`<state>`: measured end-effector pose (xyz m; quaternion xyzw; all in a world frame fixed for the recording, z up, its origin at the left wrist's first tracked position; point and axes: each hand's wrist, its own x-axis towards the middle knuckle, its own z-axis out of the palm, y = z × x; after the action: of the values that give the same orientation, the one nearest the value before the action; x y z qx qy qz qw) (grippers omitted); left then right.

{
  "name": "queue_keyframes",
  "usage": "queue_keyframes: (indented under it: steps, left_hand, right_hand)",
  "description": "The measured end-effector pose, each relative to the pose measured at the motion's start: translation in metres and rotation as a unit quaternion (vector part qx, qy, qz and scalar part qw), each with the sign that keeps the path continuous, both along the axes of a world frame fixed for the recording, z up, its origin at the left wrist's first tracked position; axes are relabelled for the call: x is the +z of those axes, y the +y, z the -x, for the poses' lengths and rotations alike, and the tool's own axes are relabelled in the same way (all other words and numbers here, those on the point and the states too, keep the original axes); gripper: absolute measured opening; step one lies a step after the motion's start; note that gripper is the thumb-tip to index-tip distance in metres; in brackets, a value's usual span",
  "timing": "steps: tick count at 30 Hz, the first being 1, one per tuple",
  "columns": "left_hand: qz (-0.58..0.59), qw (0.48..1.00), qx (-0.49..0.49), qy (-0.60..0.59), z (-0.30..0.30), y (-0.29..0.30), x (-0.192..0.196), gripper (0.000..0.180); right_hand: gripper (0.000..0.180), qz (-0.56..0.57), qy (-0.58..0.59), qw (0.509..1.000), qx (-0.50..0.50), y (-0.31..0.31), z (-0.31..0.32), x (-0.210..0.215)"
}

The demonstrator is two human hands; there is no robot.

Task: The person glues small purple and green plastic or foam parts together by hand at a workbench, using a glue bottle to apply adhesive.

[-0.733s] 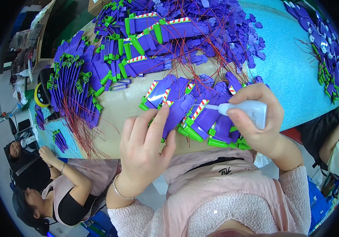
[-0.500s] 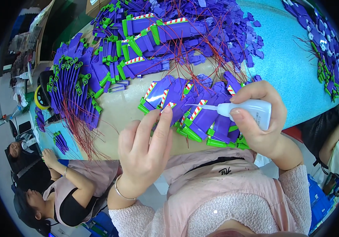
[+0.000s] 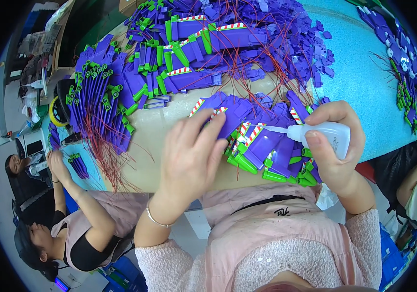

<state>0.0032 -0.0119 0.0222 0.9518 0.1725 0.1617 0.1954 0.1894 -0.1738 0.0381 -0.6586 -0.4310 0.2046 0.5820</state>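
Note:
My right hand [image 3: 339, 155] grips a small white squeeze bottle [image 3: 334, 138]. Its thin nozzle points left, with the tip over the red-and-white striped strip on one of the purple plastic wing-shaped pieces [image 3: 279, 151]. These pieces overlap in a row before me, their green ends toward my body. At the row's left end, my left hand [image 3: 191, 151] is bent around a purple wing-shaped piece [image 3: 231, 117], fingers over its striped strip and thumb on the near side. My palm hides that piece's near end.
Purple parts with red wires [image 3: 286, 44] are heaped at the back. A bundle of purple sticks with green rings [image 3: 91, 92] lies left, near a yellow tape roll [image 3: 57, 112]. More parts [image 3: 403, 68] lie far right. At the left, another person's hands [image 3: 57, 165] work at the table.
My left hand has moved up and further over the leftmost pieces, its fingers now bent around one. The bottle stays in my right hand over the row. The view has shifted slightly.

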Motion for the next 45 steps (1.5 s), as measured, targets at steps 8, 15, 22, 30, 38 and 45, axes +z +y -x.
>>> queue_keyframes:
  steps: [8, 15, 22, 30, 38, 45]
  left_hand:
    - [-0.171, 0.983, 0.058, 0.019, -0.018, 0.067, -0.024, 0.043]
    - [-0.095, 0.992, 0.080, 0.014, 0.004, 0.043, 0.003, 0.048]
    - [0.124, 0.990, 0.054, 0.041, 0.019, -0.006, 0.015, 0.055]
    - [0.053, 0.998, 0.033, -0.005, 0.013, -0.013, 0.009, 0.058]
    - [0.059, 0.998, 0.022, -0.008, 0.011, -0.018, 0.011, 0.058]
    - [0.057, 0.998, 0.024, -0.010, 0.010, -0.019, 0.012, 0.058]
  right_hand:
    - [0.020, 0.010, 0.025, 1.000, -0.004, 0.000, 0.003, -0.001]
    - [0.020, 0.026, 0.057, 0.998, -0.015, 0.003, 0.000, 0.001]
    - [0.019, 0.023, 0.031, 0.999, -0.034, 0.002, -0.005, 0.000]
    - [0.018, 0.022, 0.041, 0.998, -0.029, 0.001, -0.001, 0.001]
    - [0.018, 0.020, 0.010, 1.000, -0.014, 0.002, -0.001, 0.001]
    - [0.017, 0.023, 0.044, 0.998, 0.030, 0.004, 0.007, 0.002]
